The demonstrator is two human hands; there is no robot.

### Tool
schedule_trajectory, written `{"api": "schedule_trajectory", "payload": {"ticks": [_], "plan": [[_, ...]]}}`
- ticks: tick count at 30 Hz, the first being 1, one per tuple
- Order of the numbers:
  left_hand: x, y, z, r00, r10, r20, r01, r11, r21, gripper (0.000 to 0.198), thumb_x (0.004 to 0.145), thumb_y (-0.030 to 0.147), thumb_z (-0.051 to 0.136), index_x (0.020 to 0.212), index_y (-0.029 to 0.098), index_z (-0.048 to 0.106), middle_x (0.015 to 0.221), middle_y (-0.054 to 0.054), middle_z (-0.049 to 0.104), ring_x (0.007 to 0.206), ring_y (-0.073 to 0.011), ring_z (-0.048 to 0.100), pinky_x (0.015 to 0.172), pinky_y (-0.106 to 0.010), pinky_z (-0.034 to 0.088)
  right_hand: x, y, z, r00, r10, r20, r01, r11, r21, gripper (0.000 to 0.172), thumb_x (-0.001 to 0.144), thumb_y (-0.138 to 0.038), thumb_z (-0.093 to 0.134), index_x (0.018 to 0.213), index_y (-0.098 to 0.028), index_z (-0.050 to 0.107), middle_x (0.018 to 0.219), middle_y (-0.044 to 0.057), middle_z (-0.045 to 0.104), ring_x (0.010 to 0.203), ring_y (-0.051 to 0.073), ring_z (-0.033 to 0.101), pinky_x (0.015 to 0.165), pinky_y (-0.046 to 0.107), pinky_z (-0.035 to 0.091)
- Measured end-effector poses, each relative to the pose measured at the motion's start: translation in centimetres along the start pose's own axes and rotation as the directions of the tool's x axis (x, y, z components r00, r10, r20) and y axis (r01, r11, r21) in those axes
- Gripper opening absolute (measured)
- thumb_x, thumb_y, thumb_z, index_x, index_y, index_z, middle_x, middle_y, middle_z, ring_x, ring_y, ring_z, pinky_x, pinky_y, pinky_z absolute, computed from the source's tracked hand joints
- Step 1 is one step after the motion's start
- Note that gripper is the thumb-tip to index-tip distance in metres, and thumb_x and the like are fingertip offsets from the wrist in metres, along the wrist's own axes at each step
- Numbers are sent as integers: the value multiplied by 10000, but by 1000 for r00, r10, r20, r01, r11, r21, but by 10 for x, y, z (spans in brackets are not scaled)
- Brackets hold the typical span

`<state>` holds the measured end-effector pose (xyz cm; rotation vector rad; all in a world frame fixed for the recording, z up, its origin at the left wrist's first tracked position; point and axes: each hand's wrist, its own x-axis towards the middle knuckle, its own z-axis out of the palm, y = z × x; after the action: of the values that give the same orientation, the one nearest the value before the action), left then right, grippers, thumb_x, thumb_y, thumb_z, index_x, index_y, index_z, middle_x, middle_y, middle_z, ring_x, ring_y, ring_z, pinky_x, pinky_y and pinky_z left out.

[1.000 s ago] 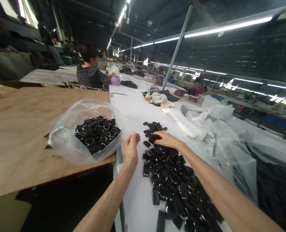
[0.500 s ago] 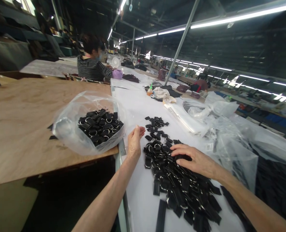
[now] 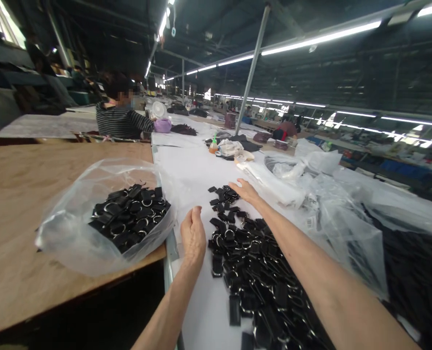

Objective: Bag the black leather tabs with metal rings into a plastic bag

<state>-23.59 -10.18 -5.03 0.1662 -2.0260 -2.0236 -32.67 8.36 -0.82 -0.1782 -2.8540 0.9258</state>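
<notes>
A long pile of black webbing tabs with metal D-rings [image 3: 255, 262] lies on the white table [image 3: 197, 321]. My right hand [image 3: 248, 190] reaches to the far end of the pile, fingers stretched out beside a small cluster of tabs [image 3: 225, 194]; nothing shows in its grasp. On the pile's left, my left hand [image 3: 194, 236] stands on edge near the table's border, loosely cupped and apparently bare, its far fingers partly hidden. A clear plastic bag [image 3: 70, 243] lies to its left with many similar tabs [image 3: 131, 214] inside.
The bag rests on a brown wooden board [image 3: 11, 194], with a dark gap below its front edge. Crumpled clear plastic [image 3: 339, 228] covers the right side, near dark material [image 3: 416, 277]. A small bottle [image 3: 213, 145] stands farther back. A person in a striped top [image 3: 115, 121] is at left.
My right hand has moved from the middle of the pile forward to its far end. My left hand sits slightly lower and further left in view, and the camera view has shifted.
</notes>
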Motion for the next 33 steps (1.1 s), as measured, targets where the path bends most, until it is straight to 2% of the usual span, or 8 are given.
{"api": "schedule_trajectory", "payload": {"ticks": [4, 7, 12, 17, 20, 24, 30, 33], "plan": [[3, 0, 1, 1000, -16, 16, 15, 999, 44, 338, 851, 432, 362, 902, 210, 611, 975, -57, 656, 982, -251, 576, 895, -361, 421, 15, -13, 28, 990, 30, 136, -16, 995, -99, 802, 694, -649, 608, 1337, -206, 423, 1400, 176, 347, 1251, 424, 330, 985, 597, 269], [1, 5, 3, 1000, 4, 31, -7, 994, 108, 333, 850, 421, 350, 849, 207, 605, 918, -62, 657, 951, -250, 569, 856, -353, 433, 10, -23, 33, 955, -38, 294, 87, 984, -154, 920, 495, -585, 783, 1300, -264, 475, 1394, 133, 370, 1215, 440, 365, 975, 589, 287], [-1, 10, 3, 998, 39, 47, -46, 990, 135, 339, 849, 402, 338, 789, 189, 595, 780, -58, 622, 832, -235, 558, 762, -334, 431, -25, -19, 8, 853, -208, 479, 311, 940, -144, 698, 484, -307, 820, 1146, -324, 598, 1151, 27, 588, 1023, 306, 554, 883, 410, 433], [-2, 8, 2, 998, 52, 33, -56, 990, 128, 334, 835, 412, 349, 726, 192, 575, 703, -29, 576, 751, -217, 531, 696, -311, 412, -71, 11, -20, 877, -299, 375, 372, 918, -138, 450, 685, -113, 596, 1109, -262, 606, 1155, 31, 574, 1053, 247, 532, 915, 368, 400], [-2, 8, 2, 996, 65, 57, -72, 989, 131, 322, 825, 405, 368, 666, 195, 554, 651, -11, 547, 697, -203, 516, 660, -294, 401, -91, 28, -32, 910, -310, 275, 351, 929, -116, 388, 722, -83, 504, 1060, -242, 608, 1101, 32, 584, 992, 219, 549, 894, 367, 412], [-2, 8, 3, 996, 69, 62, -77, 987, 139, 330, 822, 407, 373, 692, 188, 582, 639, -10, 546, 698, -206, 511, 652, -289, 398, -109, 40, -46, 926, -336, 172, 332, 942, 57, 375, 702, -88, 465, 1003, -251, 619, 1066, 12, 590, 1003, 208, 542, 920, 376, 403], [-2, 9, 3, 997, 62, 53, -69, 988, 139, 333, 831, 385, 376, 750, 175, 622, 652, -10, 568, 696, -206, 529, 658, -292, 412, -114, 22, -63, 901, -302, 311, 190, 920, 342, 283, 705, -231, 563, 978, -242, 639, 1030, 8, 640, 1043, 240, 556, 953, 412, 397], [-2, 11, 3, 997, 57, 44, -63, 990, 127, 334, 830, 380, 381, 748, 172, 629, 648, -19, 582, 703, -217, 544, 667, -306, 422, -89, 0, -56, 912, -306, 273, 222, 928, 298, 254, 731, -268, 568, 965, -196, 639, 1033, 38, 651, 1032, 228, 571, 926, 378, 430]]}}
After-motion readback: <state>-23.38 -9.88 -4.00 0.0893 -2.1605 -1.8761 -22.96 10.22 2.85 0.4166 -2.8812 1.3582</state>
